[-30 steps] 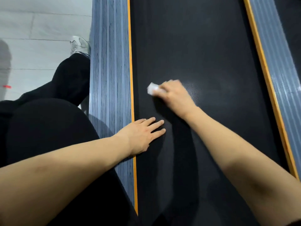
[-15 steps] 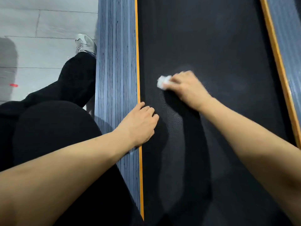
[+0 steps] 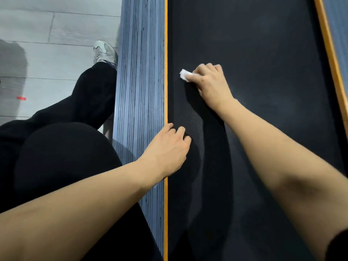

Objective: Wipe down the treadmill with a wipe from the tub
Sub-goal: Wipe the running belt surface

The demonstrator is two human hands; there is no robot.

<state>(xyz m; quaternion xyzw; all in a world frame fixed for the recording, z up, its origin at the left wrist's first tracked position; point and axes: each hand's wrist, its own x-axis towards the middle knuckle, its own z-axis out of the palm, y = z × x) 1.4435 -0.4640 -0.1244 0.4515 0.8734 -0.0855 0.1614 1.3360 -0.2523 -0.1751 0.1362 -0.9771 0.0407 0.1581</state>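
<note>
At far left, grey floor [image 3: 56, 25] fills the upper left of the frame, a small red mark [image 3: 21, 98] on it, and a white shoe [image 3: 104, 51] sits just beside the treadmill's ribbed side rail [image 3: 139, 91]. Black trousers [image 3: 62, 147] take up the lower left. The orange strip [image 3: 165, 72] runs top to bottom, parting rail from belt [image 3: 263, 53].

Now the left hand [image 3: 167, 147], centre frame: it straddles the orange strip and rests on the belt's edge, fingers curled under, nothing in them. It looks to be a brace, not a working hand.

Moving right, the wipe [image 3: 185, 75] is a small white wad, upper centre of the frame, down on the belt not far in from the orange strip. The right hand [image 3: 209, 81] has it pinched under curled fingers, only a corner poking out to the left, and presses it to the belt.

Further right, a second orange strip [image 3: 327, 53] and rail [image 3: 339, 25] run along the upper right edge.

Progress, by my reading: the wipe is out of the tub and at work, so the fetching is done; the tub itself is nowhere in view. Faint paler patches show on the belt around and below the right hand, perhaps wiped ground, though I can't be sure. The belt's far right and top, both rails and anything out of frame seem left to do. Mid-task, I'd say.
</note>
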